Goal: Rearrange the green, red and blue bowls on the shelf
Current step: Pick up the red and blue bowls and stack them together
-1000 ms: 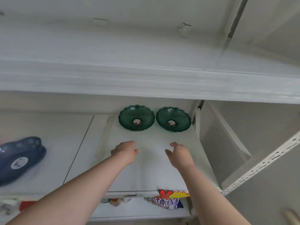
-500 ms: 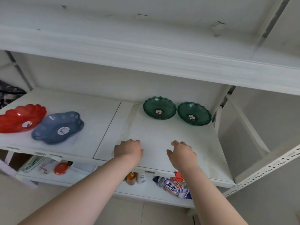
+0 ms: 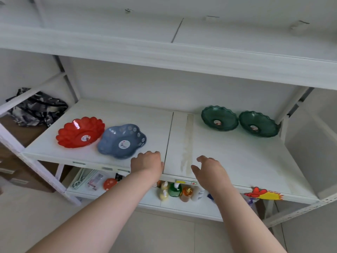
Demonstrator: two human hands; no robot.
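Note:
On the white shelf (image 3: pixel 228 157), a red scalloped bowl (image 3: pixel 80 132) sits at the left, and a blue flower-shaped bowl (image 3: pixel 122 140) touches its right side. Two green bowls stand side by side at the back right: one (image 3: pixel 219 119) nearer the middle, the other (image 3: pixel 258 124) by the right post. My left hand (image 3: pixel 147 161) hovers over the shelf's front edge just right of the blue bowl, fingers curled, holding nothing. My right hand (image 3: pixel 207 168) is over the front edge further right, fingers spread, holding nothing.
Another white shelf (image 3: pixel 164 57) overhangs above. The lower shelf holds several bottles (image 3: pixel 175 189), a red round item (image 3: pixel 110 183) and packaged goods. A dark patterned bag (image 3: pixel 36 106) lies behind the left frame. Metal posts flank the shelf on both sides.
The view has swung left and pulled back, so the red and blue bowls are now fully in sight. Both hands have drawn back toward the front edge and left, away from the green bowls.

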